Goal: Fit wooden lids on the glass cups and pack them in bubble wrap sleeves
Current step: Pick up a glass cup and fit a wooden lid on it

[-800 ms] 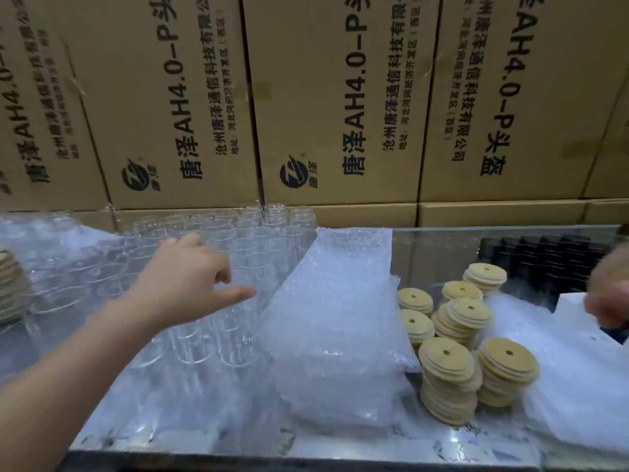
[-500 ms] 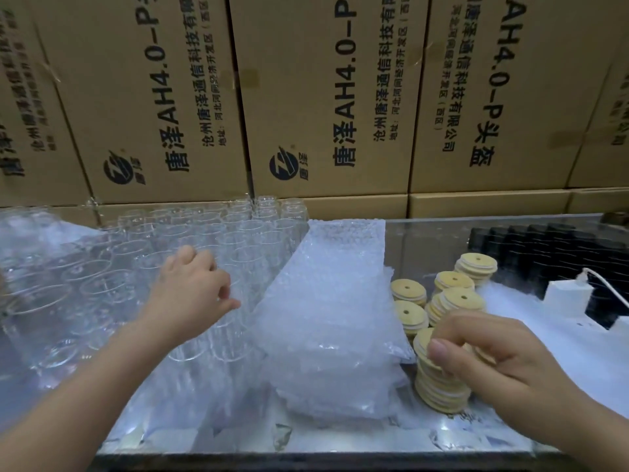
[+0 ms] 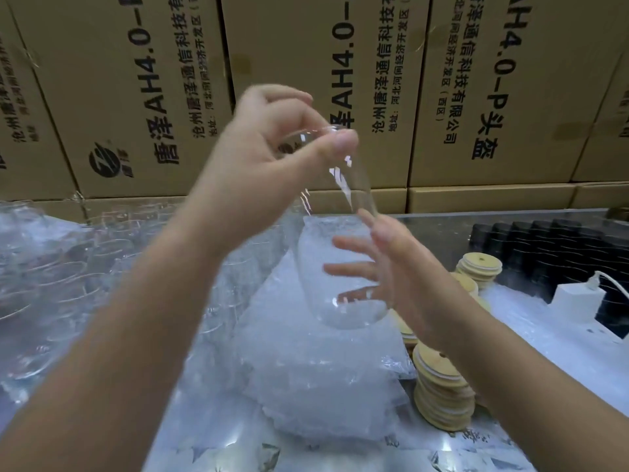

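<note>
My left hand (image 3: 272, 141) pinches a clear glass cup (image 3: 320, 240) by its rim and holds it tilted in the air above the table's middle. My right hand (image 3: 398, 264) has its fingers spread and straight, touching the cup's lower right side; no lid shows in it. Stacks of round wooden lids (image 3: 442, 393) stand on the table below my right forearm, and another lid stack (image 3: 480, 267) sits farther back. A pile of bubble wrap sleeves (image 3: 316, 379) lies under the cup. Several more glass cups (image 3: 68, 267) stand crowded at the left.
A wall of printed cardboard boxes (image 3: 306, 63) closes off the back. Rows of black items (image 3: 544, 247) fill the far right, with a white charger block (image 3: 575, 301) and its cable in front. More bubble wrap (image 3: 561, 362) covers the right side.
My left hand has lifted one cup from the group at the left up to the middle. My right hand has left the lid stack and risen against the cup.
</note>
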